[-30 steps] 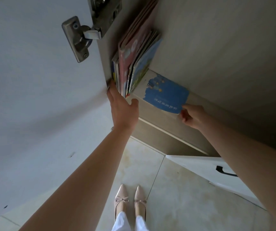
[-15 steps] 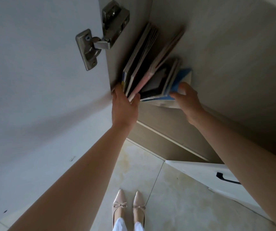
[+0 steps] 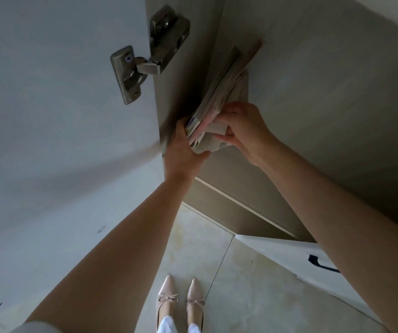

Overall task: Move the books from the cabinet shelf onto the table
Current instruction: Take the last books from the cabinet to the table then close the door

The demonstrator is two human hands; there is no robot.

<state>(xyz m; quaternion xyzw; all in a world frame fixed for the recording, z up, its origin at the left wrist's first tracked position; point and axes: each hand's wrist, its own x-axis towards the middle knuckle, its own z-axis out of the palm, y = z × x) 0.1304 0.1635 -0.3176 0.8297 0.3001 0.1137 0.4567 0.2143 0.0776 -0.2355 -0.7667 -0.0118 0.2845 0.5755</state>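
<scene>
Both hands up at the cabinet shelf (image 3: pixel 313 75) now: the left hand (image 3: pixel 183 150) cups the near left end of the books (image 3: pixel 217 102), fingers curled under the stack, while the right hand (image 3: pixel 243 128) grips the same bundle from the right, thumb and fingers wrapped round it. The books lean against the cabinet's left wall, beside the door hinge (image 3: pixel 145 56)
</scene>
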